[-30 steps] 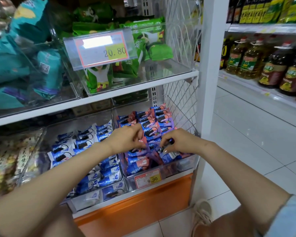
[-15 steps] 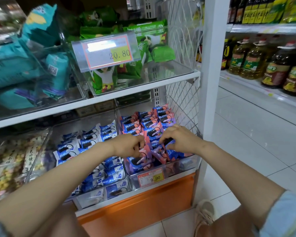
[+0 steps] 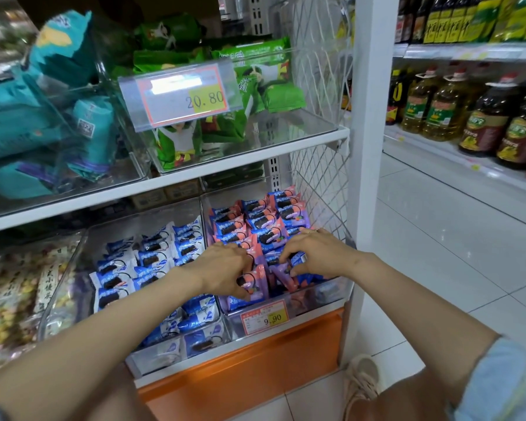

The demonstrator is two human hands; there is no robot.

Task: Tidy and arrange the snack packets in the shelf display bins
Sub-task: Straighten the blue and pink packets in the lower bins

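Pink-and-blue cookie packets (image 3: 257, 221) stand in rows in the clear lower right bin (image 3: 316, 294). My left hand (image 3: 225, 267) is in the front of that bin, its fingers curled around a pink packet (image 3: 257, 279). My right hand (image 3: 316, 256) is beside it, fingers pinching a blue-and-pink packet (image 3: 298, 259) at the bin's front right. Blue-and-white cookie packets (image 3: 152, 262) fill the clear bin to the left (image 3: 176, 357).
Upper shelf bins hold green packets (image 3: 255, 83) behind a 20.80 price tag (image 3: 179, 95) and teal bags (image 3: 43, 95). A wire mesh panel (image 3: 319, 183) and white post (image 3: 368, 147) bound the right side. Oil bottles (image 3: 438, 110) line the far shelf. Mixed candy (image 3: 9, 299) lies at left.
Both hands have shifted slightly back and closer together among the front pink packets. The camera has moved nearer to the shelf.
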